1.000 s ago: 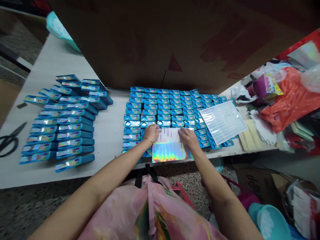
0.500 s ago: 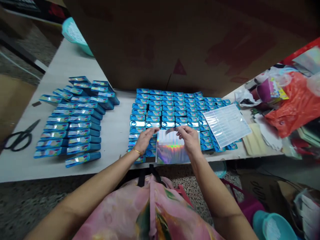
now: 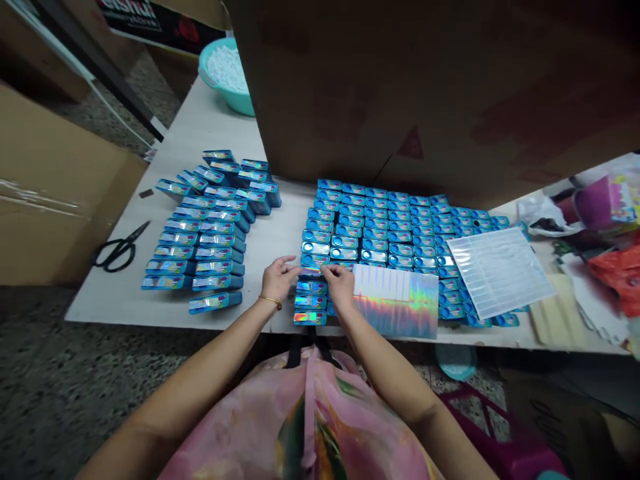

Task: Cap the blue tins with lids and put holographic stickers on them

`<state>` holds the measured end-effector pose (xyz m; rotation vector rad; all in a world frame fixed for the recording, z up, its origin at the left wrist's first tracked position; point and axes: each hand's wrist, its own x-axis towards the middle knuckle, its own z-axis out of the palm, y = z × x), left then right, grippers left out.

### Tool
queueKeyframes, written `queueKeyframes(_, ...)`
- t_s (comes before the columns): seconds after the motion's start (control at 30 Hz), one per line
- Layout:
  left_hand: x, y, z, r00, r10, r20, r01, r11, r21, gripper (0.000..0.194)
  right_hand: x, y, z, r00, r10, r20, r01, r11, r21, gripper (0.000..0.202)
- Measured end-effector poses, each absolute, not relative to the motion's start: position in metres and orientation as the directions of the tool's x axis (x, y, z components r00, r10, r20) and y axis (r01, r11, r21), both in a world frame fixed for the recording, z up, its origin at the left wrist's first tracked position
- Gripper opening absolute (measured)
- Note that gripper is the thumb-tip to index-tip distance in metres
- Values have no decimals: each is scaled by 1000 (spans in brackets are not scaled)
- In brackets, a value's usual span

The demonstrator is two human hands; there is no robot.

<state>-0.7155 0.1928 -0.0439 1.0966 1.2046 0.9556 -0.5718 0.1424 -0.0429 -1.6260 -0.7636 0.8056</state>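
Observation:
A narrow shiny sticker strip (image 3: pixel 311 271) lies between my two hands, over the left column of blue tins. My left hand (image 3: pixel 281 279) is at its left end, thumb and fingertips closed on it. The fingers of my right hand (image 3: pixel 339 283) pinch the right end. Nearer me in that column, several blue tins (image 3: pixel 311 301) bear shiny strips on their upward sides. Just right of my right hand, a holographic sticker sheet (image 3: pixel 423 313) rests on the tins, with white bare patches in its upper part. Whether the strip touches a tin is hard to tell.
More blue tins (image 3: pixel 220 253) stand in rows at left, beside black scissors (image 3: pixel 117 252). A large cardboard box (image 3: pixel 400 87) rises behind. A whitish backing sheet (image 3: pixel 500 273) covers tins at right. A turquoise basin (image 3: pixel 240 100) of white pieces sits at far left.
My right hand has moved left from above the holographic sheet, bringing the strip over the left column. My hands are closer together, and the view has turned left.

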Motion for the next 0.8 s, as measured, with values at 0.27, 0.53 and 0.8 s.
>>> queueKeyframes(0.27,-718,240,-66,83,984,-160,206,140,969,50,-588,169,-57,591,784,191,602,-270,-752,22)
queueKeyframes(0.53,-710,253,-89,138,964,-226,180,200,963,44,-587,173,-64,534,816,221,748,-335,-573,18)
queueKeyframes(0.8,-720,239,-92,59,981,-183,274,160,948,32,-569,150,-40,219,963,155,949,-173,-264,32)
